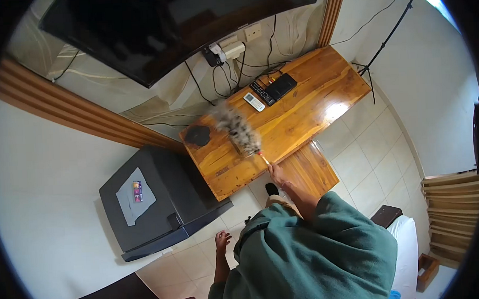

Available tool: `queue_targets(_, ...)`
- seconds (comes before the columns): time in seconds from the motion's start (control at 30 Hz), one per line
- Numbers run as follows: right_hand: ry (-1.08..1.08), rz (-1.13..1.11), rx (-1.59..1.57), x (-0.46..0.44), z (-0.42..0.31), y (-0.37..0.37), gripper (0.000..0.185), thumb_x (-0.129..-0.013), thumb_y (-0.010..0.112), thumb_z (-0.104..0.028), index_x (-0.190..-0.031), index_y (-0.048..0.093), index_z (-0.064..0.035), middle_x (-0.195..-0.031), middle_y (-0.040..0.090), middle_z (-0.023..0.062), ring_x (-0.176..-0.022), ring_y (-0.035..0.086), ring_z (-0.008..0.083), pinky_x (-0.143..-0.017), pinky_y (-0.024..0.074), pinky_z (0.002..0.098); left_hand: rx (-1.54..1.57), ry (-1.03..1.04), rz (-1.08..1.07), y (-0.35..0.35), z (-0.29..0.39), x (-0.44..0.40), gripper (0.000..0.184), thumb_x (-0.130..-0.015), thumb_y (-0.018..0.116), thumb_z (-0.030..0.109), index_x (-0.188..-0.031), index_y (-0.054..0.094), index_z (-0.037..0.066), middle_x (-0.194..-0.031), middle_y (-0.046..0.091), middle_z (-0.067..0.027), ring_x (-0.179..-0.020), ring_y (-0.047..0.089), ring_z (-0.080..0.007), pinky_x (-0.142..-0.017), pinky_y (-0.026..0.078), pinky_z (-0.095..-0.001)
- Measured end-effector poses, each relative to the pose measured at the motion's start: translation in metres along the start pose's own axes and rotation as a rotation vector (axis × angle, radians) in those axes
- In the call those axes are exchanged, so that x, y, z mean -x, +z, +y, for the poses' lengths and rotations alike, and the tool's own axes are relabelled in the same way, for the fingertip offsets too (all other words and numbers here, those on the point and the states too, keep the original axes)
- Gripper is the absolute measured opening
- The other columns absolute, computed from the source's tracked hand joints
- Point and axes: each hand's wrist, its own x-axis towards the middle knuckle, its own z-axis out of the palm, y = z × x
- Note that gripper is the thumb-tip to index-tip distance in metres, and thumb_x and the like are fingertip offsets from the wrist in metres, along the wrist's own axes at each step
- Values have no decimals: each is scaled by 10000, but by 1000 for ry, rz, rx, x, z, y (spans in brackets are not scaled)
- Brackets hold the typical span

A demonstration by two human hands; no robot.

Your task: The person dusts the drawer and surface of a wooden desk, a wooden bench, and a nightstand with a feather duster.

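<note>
Head view: the right hand (pixel 276 173) grips a feather duster (pixel 241 133) by its handle (pixel 264 158), presumably for reach, its plumes blurred over the wooden table (pixel 288 112); the left hand (pixel 222 240), loosely curled, hangs apart, seemingly empty.

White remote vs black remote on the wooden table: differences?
The white remote looks shorter and stubbier than the black remote. The white remote lies nearer the feather duster; the black remote lies nearer the black box. Both rest on the wooden table.
</note>
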Motion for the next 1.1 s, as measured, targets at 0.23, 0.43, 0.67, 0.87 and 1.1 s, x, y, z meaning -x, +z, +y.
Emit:
queue_targets(0.23,-193,-618,233,42,39,-43,419,-918,409,-412,-906,577,-28,-804,590,242,-753,563,414,-663,423,473,11,-133,4,16,-30,26,317,-909,497,348,-1152,469,146,-1031,621,-95,-856,636,-222,-690,462,-380)
queue_targets(0.43,164,-44,134,86,80,-69,566,-921,362,-478,-779,597,17,-728,562,283,-697,570,416,-645,411,479,-59,-98,-24,32,-23,28,398,-921,450,359,-1217,421,95,-1107,582,-124,-949,604,-242,-789,454,-409)
queue_targets(0.67,145,-133,191,140,71,-76,507,-912,385,-447,-842,631,-10,-775,607,245,-783,582,413,-718,432,472,-71,38,-97,55,-21,4,359,-911,497,359,-1168,464,112,-1014,624,-100,-857,629,-189,-662,465,-309)
queue_targets(0.87,425,58,57,177,77,-51,572,-914,351,-482,-835,615,20,-776,585,295,-773,578,444,-696,422,507,-42,121,-81,53,-47,46,329,-923,471,341,-1170,464,124,-1071,596,-104,-905,612,-194,-724,457,-338)
queue_targets(1.1,371,166,161,201,99,-75,629,-921,341,-482,-768,581,78,-684,551,305,-659,569,436,-616,424,493,-124,-30,-68,27,-219,90,308,-914,476,306,-1143,469,100,-999,604,-101,-866,608,-201,-699,466,-349)
